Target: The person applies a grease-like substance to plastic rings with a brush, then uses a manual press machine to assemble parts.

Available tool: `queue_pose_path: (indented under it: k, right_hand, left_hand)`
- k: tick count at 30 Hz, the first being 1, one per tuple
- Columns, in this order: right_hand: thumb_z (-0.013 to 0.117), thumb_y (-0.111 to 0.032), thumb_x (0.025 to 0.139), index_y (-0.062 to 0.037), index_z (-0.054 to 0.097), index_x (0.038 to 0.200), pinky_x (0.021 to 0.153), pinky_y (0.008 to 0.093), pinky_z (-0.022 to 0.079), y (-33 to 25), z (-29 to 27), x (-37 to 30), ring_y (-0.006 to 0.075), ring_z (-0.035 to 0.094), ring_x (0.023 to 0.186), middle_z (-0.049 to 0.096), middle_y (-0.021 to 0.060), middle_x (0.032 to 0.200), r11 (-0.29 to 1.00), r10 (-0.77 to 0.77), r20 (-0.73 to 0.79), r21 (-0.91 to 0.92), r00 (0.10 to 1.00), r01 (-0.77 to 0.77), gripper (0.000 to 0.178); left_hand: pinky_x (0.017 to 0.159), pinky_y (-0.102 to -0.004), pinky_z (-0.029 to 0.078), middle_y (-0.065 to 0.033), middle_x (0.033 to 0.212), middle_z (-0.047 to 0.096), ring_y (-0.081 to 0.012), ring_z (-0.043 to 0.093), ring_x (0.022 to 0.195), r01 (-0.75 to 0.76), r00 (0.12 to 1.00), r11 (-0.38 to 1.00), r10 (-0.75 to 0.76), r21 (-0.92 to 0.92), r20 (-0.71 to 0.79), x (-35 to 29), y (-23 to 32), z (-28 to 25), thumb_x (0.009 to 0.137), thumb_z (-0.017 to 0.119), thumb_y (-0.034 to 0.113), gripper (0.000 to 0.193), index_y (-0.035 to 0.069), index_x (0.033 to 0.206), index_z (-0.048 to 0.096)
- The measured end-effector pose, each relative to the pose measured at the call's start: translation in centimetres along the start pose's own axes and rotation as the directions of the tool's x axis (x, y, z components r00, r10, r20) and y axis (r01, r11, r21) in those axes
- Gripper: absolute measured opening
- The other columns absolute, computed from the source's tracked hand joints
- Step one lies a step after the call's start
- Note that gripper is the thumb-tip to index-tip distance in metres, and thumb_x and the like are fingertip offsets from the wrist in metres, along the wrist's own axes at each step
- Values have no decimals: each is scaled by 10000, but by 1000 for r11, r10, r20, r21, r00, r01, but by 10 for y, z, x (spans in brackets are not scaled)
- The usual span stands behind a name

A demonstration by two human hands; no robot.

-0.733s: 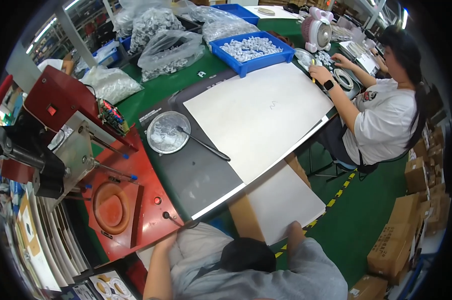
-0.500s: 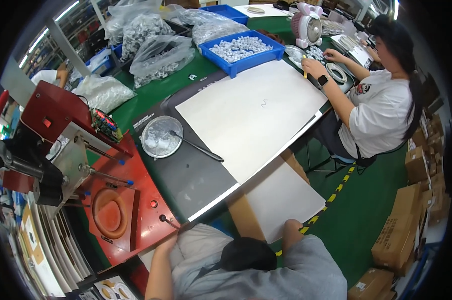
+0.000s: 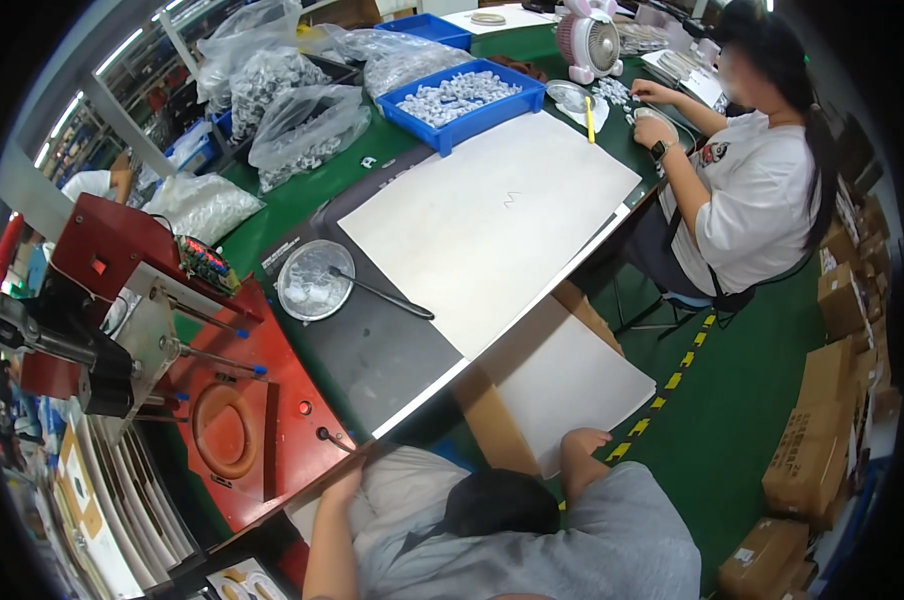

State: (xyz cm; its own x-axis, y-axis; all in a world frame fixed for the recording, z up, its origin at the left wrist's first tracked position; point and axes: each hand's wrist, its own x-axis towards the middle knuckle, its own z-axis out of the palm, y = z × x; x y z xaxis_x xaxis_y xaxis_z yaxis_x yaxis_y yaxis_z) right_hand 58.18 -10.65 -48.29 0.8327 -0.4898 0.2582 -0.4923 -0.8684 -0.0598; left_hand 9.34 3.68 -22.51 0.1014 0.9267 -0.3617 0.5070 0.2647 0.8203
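My left hand point(image 3: 343, 484) is low beside the front edge of a red press machine point(image 3: 290, 440); its fingers are hidden at that edge. My right hand point(image 3: 584, 440) is open beside the edge of white sheets point(image 3: 582, 375) that lie in a cardboard box point(image 3: 499, 425) below the table. Its fingers stretch to the right, with nothing visible in them. On the table lie a large white sheet point(image 3: 482, 225) with a small pencil-like mark, a round dish point(image 3: 317, 312) with whitish paste, and a dark-handled tool point(image 3: 397, 300) resting on the dish's rim.
A blue tray point(image 3: 452, 130) of small white parts stands behind the sheet, with plastic bags of parts point(image 3: 307, 130) to its left. A co-worker point(image 3: 742, 190) sits at the right. Cardboard boxes point(image 3: 807, 440) line the right side. A yellow-black floor stripe point(image 3: 672, 382) passes nearby.
The co-worker has put down a yellow tool, now on the sheet's far right corner, and drawn that hand back. My right hand has shifted slightly, its fingers now stretched out. The view has shifted slightly.
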Motion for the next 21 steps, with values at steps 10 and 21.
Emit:
queue_pose_path:
  k: [10,21]
  right_hand:
    - [564,-132,1004,-14,516,1341,947,463,598,-40,-46,10,366,687,1170,654,221,1293,894,332,357,176,873,-412,360]
    - [791,-167,845,-10,474,1406,1065,482,528,-72,50,80,392,638,1229,633,213,1320,618,644,357,278,676,-736,663]
  left_hand:
    - [884,-382,524,-102,1079,686,-212,651,1000,25,997,989,-14,-147,73,0,-14,-6,1062,580,220,253,18,1168,690]
    - [897,-377,543,-89,1121,667,-204,646,1013,10,999,993,-5,-114,45,2,-24,-6,1039,627,164,210,22,1189,665]
